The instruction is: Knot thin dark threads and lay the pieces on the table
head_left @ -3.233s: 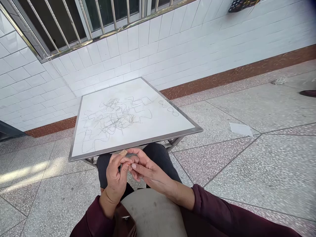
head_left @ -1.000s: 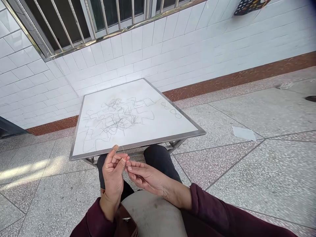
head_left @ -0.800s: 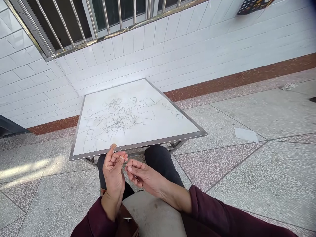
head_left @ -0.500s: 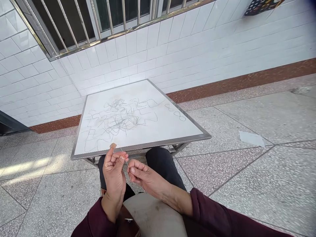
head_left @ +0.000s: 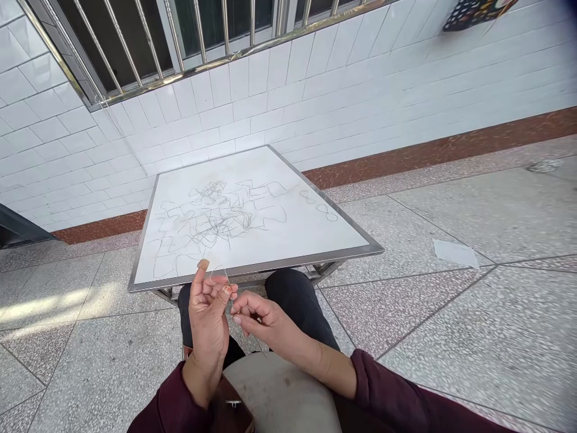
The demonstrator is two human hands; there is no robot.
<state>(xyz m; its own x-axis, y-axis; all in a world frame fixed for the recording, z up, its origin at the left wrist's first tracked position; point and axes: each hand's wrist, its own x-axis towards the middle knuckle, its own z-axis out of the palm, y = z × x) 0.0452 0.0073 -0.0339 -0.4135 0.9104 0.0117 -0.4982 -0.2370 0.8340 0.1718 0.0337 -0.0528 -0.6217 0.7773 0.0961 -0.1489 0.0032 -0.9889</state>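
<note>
A thin bent wire [head_left: 226,275] rises in a loop from between my hands, over my lap. My left hand [head_left: 210,319] pinches it between thumb and fingers, and the index finger, with a tan covering on its tip, points up. My right hand [head_left: 261,322] is closed at the fingertips on the wire's lower end, close beside the left fingers. Just beyond my hands is the white table [head_left: 306,240] with a metal edge. On it lies a tangle of many thin bent wires [head_left: 220,225].
Several small wire rings [head_left: 321,208] lie near the table's right edge. Behind stands a white tiled wall [head_left: 252,123] with a barred window [head_left: 202,36]. A pale sheet [head_left: 456,254] lies on the speckled floor at right. A patterned bag [head_left: 475,13] hangs at upper right.
The wire's loop shows higher and wider above my left fingers. My right thumb and fingers have shifted slightly at the wire's lower end. The tangle on the table looks the same.
</note>
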